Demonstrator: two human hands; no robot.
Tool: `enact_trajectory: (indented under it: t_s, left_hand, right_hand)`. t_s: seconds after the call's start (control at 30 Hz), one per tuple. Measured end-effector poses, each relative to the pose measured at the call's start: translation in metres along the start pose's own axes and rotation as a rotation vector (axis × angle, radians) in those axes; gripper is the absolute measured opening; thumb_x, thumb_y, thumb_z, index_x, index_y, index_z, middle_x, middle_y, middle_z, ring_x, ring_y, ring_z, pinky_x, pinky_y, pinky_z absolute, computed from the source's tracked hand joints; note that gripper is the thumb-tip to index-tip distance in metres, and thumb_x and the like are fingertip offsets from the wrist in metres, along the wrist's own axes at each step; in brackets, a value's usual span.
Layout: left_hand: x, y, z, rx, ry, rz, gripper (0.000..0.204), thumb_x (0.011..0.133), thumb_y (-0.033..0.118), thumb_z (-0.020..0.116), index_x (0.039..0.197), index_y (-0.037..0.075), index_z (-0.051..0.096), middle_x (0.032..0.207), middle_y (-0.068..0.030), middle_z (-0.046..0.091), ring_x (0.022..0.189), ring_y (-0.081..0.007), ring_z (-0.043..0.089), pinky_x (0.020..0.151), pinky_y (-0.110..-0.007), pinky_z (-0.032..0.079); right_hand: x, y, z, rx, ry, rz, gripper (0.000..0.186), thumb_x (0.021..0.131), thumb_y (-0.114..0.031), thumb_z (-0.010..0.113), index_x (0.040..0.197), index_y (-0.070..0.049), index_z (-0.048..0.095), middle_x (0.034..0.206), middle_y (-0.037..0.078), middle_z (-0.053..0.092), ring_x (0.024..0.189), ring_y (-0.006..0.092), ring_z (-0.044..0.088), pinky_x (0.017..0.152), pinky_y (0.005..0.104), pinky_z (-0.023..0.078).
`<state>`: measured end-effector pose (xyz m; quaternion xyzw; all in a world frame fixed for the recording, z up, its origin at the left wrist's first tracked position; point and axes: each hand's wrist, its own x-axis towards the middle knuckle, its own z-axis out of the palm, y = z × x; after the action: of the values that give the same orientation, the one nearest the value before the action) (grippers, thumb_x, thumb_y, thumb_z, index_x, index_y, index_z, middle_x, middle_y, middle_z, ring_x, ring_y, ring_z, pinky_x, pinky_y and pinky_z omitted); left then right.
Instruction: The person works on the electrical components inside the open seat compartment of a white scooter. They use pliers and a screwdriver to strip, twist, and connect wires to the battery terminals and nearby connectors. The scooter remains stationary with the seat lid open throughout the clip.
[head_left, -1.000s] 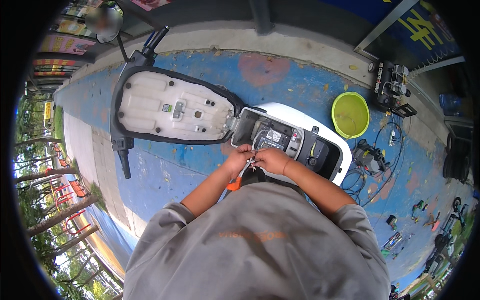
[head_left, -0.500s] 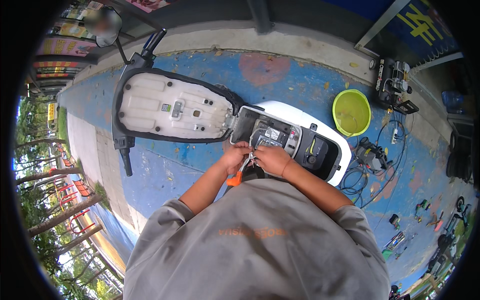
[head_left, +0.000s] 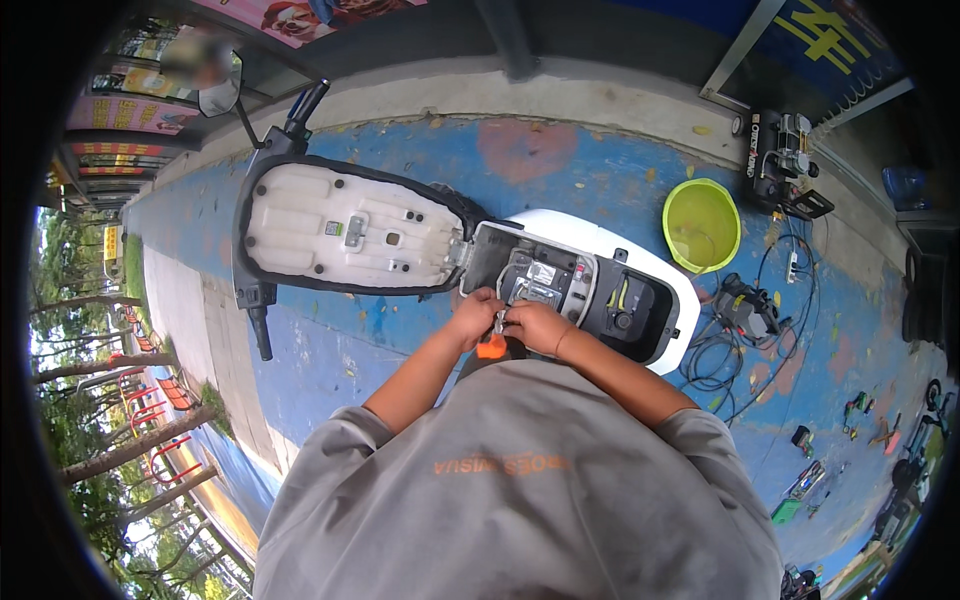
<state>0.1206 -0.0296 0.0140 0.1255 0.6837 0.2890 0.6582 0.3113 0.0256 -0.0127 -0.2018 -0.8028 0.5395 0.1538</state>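
Note:
Both hands meet over the near side of an opened scooter (head_left: 650,268), at its under-seat bay. My left hand (head_left: 474,319) is closed in a pinch, its fingertips close to those of my right hand (head_left: 538,326), which is closed too. Whatever small piece they pinch is hidden by the fingers. A silvery tool with an orange handle (head_left: 491,347) shows between the hands, its kind unclear and the handle toward my body. Just beyond the fingers, the bay holds a silver-labelled part (head_left: 540,275). The tipped-back seat (head_left: 365,226) shows its pale underside to the left.
A yellow-green basin (head_left: 702,226) with liquid stands beyond the scooter's right end. Near it are a compressor-like machine (head_left: 782,155), a grey-black device (head_left: 747,308) and coiled hose (head_left: 708,362). Scattered tools (head_left: 803,482) lie on the blue ground at right. A mirror (head_left: 222,92) rises at upper left.
The orange handle has swung right and now sits more upright beneath the hands. Both hands stay close together at the same spot on the scooter. The whole view has shifted slightly.

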Motion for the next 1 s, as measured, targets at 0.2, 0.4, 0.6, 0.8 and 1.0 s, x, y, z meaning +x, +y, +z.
enact_trajectory:
  t_s: [0.2, 0.4, 0.6, 0.8, 1.0]
  left_hand:
    - [-0.02, 0.002, 0.01, 0.014, -0.061, 0.037, 0.011, 0.1, 0.014, 0.062, 0.101, 0.005, 0.068, 0.09, -0.0039, 0.069, 0.081, -0.0128, 0.064, 0.073, -0.03, 0.053]
    - [0.006, -0.027, -0.011, -0.177, -0.052, 0.058, 0.018, 0.106, 0.021, 0.06, 0.103, 0.005, 0.068, 0.093, -0.0033, 0.07, 0.083, -0.0138, 0.065, 0.077, -0.029, 0.053]
    - [0.008, 0.002, 0.003, -0.277, -0.182, -0.082, 0.02, 0.108, 0.026, 0.06, 0.101, 0.008, 0.066, 0.085, -0.0029, 0.065, 0.076, -0.014, 0.063, 0.07, -0.032, 0.054]
    - [0.029, 0.004, 0.006, -0.301, -0.213, -0.087, 0.018, 0.108, 0.028, 0.058, 0.109, 0.011, 0.064, 0.082, 0.0, 0.058, 0.074, -0.0129, 0.058, 0.066, -0.031, 0.052]
    - [0.016, 0.016, -0.014, -0.241, -0.344, -0.093, 0.025, 0.107, 0.019, 0.058, 0.127, 0.009, 0.07, 0.083, 0.0042, 0.056, 0.076, -0.0074, 0.053, 0.066, -0.026, 0.046]
  right_hand:
    - [-0.002, 0.004, -0.002, -0.009, -0.044, 0.072, 0.014, 0.089, -0.016, 0.075, 0.094, -0.003, 0.07, 0.098, 0.015, 0.067, 0.095, 0.0374, 0.067, 0.085, 0.0462, 0.054]
    - [0.0, -0.003, 0.014, -0.022, 0.051, 0.079, 0.011, 0.09, -0.013, 0.074, 0.095, -0.004, 0.069, 0.097, 0.012, 0.067, 0.092, 0.0377, 0.068, 0.08, 0.0466, 0.055]
    - [-0.012, 0.001, 0.003, -0.112, 0.076, 0.078, 0.015, 0.095, -0.02, 0.069, 0.099, -0.006, 0.069, 0.097, 0.012, 0.066, 0.086, 0.0366, 0.069, 0.076, 0.0482, 0.056]
    - [-0.015, 0.003, -0.003, -0.128, 0.141, 0.129, 0.017, 0.097, -0.023, 0.068, 0.105, -0.008, 0.068, 0.102, 0.011, 0.065, 0.085, 0.0362, 0.068, 0.073, 0.0477, 0.056]
    - [-0.098, 0.106, -0.023, 0.285, 1.096, 0.864, 0.012, 0.104, -0.012, 0.061, 0.108, -0.004, 0.069, 0.089, 0.002, 0.067, 0.079, 0.0105, 0.061, 0.07, 0.028, 0.053]
